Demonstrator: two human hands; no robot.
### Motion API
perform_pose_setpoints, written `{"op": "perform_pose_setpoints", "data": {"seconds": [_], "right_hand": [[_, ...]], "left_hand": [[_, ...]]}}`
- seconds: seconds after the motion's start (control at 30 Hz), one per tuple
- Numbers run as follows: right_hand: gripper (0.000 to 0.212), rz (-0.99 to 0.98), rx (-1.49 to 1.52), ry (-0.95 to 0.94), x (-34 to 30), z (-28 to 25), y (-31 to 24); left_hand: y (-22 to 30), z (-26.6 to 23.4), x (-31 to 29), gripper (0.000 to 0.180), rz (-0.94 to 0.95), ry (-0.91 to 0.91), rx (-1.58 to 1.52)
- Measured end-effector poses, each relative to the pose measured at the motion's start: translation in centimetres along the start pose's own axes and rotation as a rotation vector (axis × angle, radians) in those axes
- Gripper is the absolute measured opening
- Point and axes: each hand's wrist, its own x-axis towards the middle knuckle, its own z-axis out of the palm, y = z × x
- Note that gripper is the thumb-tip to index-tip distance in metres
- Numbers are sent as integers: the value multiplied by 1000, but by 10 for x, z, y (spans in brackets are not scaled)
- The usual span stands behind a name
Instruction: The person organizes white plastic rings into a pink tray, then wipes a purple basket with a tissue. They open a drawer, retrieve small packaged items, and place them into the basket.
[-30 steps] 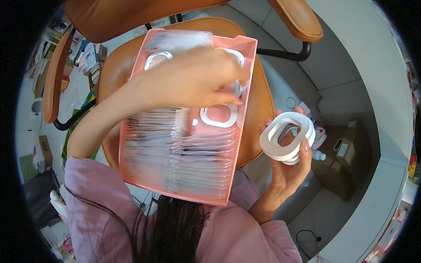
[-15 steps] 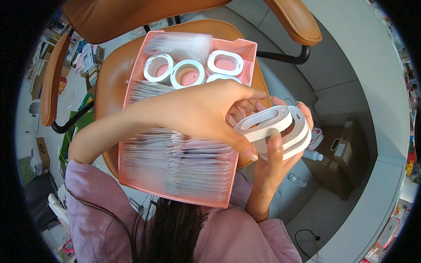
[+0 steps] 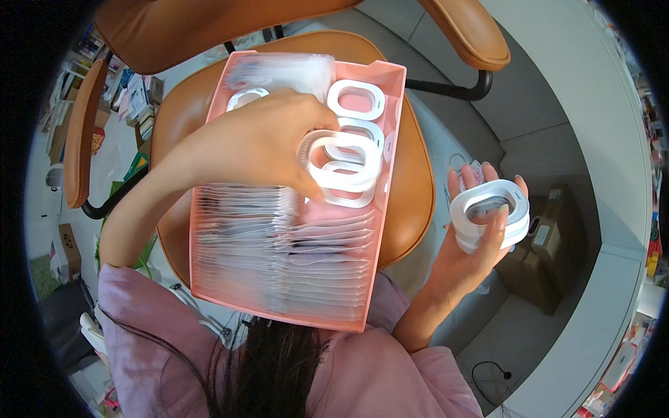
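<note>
My left hand [image 3: 275,139] reaches over a pink plastic bin [image 3: 279,315] and grips a white rounded ring-shaped frame [image 3: 350,183] by its left side. Under that frame, other white frames lie in the bin's right part, partly covered by it. One more frame [image 3: 334,101] rests above them near the back. A round white ring [image 3: 240,96] shows behind my left hand, mostly hidden. To the right of the bin, my right hand [image 3: 474,259] holds a small stack of white ring frames [image 3: 516,226], its thumb across the front and fingers behind.
Rows of clear plastic packets [image 3: 240,251] fill the bin's front, and a bundle of clear bags [image 3: 286,73] lies at its back. The bin sits on a brown chair [image 3: 414,209] with an armrest [image 3: 83,132] on the left. Cardboard boxes [image 3: 557,237] stand at right.
My hands have parted. The left has moved left over the bin with one frame, while the right has moved right and slightly down with the stack. Frames now lie where the bin's right-middle was covered.
</note>
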Motion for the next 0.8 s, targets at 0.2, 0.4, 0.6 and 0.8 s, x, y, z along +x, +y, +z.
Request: {"op": "perform_pose_setpoints", "data": {"seconds": [0.2,0.4,0.6,0.8], "right_hand": [[79,72,26,-63,-7,2,-3],[78,101,67,-87,-9,2,-3],[76,100,60,-91,-9,0,-2],[75,134,63,-114,-10,0,-2]], "left_hand": [[9,31,11,41,28,-24,400],[18,39,11,37,156,43,327],[8,58,11,43,230,147,451],[2,68,10,24,241,96,628]]}}
